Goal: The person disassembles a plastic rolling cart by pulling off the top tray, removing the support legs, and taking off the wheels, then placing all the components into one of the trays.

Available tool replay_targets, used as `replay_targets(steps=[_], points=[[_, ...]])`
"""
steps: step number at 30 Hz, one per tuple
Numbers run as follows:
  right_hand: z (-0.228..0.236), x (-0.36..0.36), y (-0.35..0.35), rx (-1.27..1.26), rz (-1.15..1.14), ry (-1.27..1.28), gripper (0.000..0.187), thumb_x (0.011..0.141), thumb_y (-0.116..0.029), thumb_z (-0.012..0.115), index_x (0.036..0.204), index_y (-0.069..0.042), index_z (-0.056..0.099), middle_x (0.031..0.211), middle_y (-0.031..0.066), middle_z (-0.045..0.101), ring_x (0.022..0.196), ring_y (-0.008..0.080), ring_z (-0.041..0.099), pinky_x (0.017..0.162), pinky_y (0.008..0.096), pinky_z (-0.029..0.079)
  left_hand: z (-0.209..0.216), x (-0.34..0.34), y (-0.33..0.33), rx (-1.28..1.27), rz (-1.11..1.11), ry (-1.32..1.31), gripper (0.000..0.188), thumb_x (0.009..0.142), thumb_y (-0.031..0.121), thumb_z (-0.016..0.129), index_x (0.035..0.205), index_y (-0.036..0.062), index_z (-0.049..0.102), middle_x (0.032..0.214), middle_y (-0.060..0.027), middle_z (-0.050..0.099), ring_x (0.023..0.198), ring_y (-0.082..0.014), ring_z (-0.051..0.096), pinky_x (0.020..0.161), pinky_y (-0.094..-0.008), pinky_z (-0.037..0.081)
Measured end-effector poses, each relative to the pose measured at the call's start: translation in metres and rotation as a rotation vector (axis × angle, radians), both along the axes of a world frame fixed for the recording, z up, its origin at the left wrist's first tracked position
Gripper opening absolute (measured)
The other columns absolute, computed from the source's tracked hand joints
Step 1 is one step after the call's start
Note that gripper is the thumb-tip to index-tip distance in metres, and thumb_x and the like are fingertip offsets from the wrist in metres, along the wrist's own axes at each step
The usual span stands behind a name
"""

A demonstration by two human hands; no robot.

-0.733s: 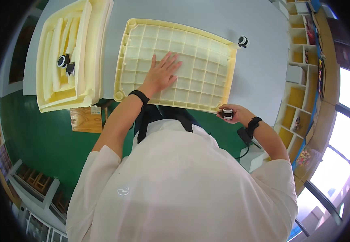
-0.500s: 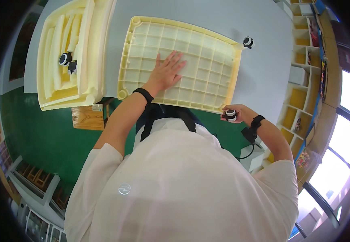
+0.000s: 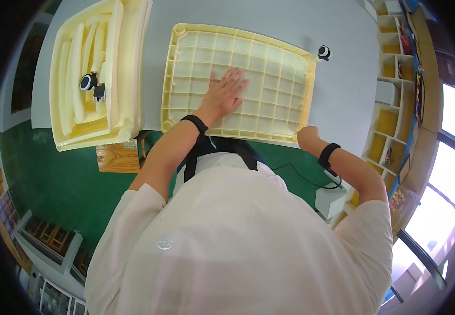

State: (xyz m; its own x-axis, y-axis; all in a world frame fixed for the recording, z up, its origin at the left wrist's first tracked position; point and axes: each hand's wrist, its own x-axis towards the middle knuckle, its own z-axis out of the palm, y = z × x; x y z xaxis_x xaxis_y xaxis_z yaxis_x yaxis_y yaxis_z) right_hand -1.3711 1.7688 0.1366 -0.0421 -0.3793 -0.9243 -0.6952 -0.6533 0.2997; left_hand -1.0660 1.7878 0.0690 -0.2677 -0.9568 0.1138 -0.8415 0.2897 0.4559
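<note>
A cream plastic panel lies on the table with its gridded ribs facing up. My left hand rests flat on its middle, fingers spread. At the panel's near right corner my right hand is closed in a fist. The caster wheel seen in that hand a moment ago is now hidden by it. Another black-and-white caster wheel stands out from the far right corner. Both left corners show bare round sockets.
Stacked cream plastic trays sit on the grey table at the left, holding cream tubes and loose caster wheels. A wooden stool stands below the table edge. White shelving lines the right; a black cable hangs near my right arm.
My right hand has turned over and closed around the near right corner, covering the caster wheel. My left hand stays flat on the panel. The whole view has shifted slightly.
</note>
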Motion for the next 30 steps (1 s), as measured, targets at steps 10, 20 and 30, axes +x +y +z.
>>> replay_targets(steps=[10,20,30], points=[[0.074,0.049,-0.001,-0.41,0.052,-0.605,0.023,0.077,-0.022,0.063,0.093,-0.006,0.061,0.088,0.0134,0.065,0.083,0.0269,0.062,0.07,0.0397,0.046,-0.006,0.007,-0.007,0.078,-0.041,-0.048,0.057,0.082,0.043,0.055,0.131,0.0192,0.04,0.144,-0.0082,0.029,0.137,-0.0281,0.018,0.1,-0.0694,0.014],[0.111,0.177,-0.026,-0.124,-0.776,-1.88,0.028,0.092,-0.031,0.052,0.087,-0.003,0.054,0.078,0.002,0.052,0.075,0.0103,0.048,0.071,0.0247,0.041,0.139,0.036,0.039,0.44,-0.086,1.105,0.068,0.078,0.022,0.07,0.133,0.0094,0.032,0.125,-0.0109,0.048,0.105,-0.02,0.054,0.088,-0.0317,0.041],[0.112,0.221,-0.007,0.093,-0.394,-1.67,0.038,0.087,-0.027,0.058,0.115,-0.003,0.05,0.107,0.0148,0.054,0.102,0.0287,0.052,0.09,0.0361,0.041,0.145,0.155,0.089,0.108,0.369,0.853,0.044,0.079,0.011,0.068,0.118,0.0072,0.048,0.1,-0.0095,0.057,0.081,-0.0152,0.057,0.068,-0.028,0.047]])
